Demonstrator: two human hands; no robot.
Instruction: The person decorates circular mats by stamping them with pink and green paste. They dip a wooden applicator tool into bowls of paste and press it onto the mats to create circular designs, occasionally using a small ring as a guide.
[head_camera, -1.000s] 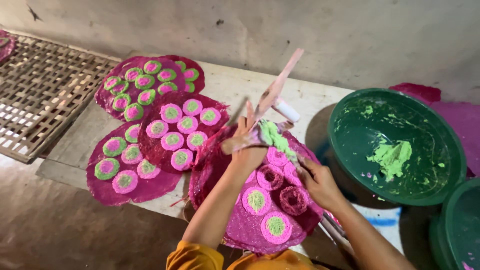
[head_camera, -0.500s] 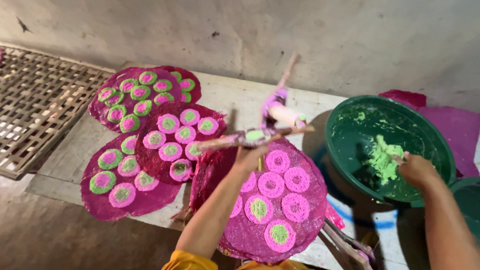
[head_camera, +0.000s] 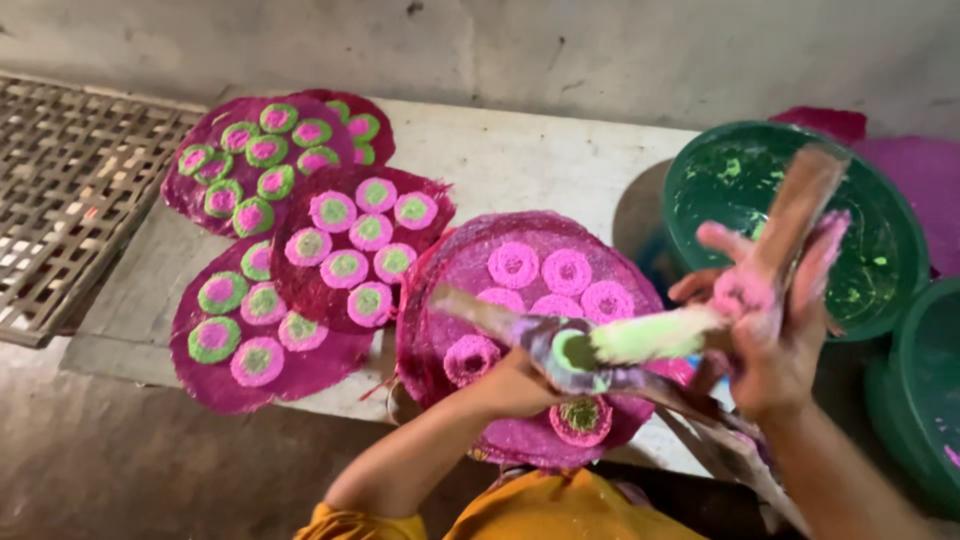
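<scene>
My left hand (head_camera: 515, 385) is closed around a flat wooden stick tool (head_camera: 560, 345), its fingers wrapped on the shaft over the near edge of the magenta round mat (head_camera: 455, 275) in front of me. The tool lies nearly level, one end pointing left across the mat, and a small ring at its middle is packed with pale green paste (head_camera: 655, 333) that stretches out in a thick sausage toward my right hand (head_camera: 770, 330). That hand is loosely cupped, fingers spread and stained pink, touching the far end of the green paste; a blurred pinkish stick (head_camera: 800, 205) rises from it in front of the green bowl (head_camera: 700, 170). Whether it truly pinches that stick I cannot tell.

The mat below carries pink coiled rounds (head_camera: 567, 270), a few with green centres, the nearest one right under my left wrist. It sits on a pale stone surface (head_camera: 520, 150). To the left lie three more magenta mats, overlapping, filled with pink and green rounds (head_camera: 345, 268). A woven cane rack (head_camera: 70, 200) lies at the far left. A second green bowl (head_camera: 925, 400) shows at the right edge, just beside the first. No package or label shows anywhere.
</scene>
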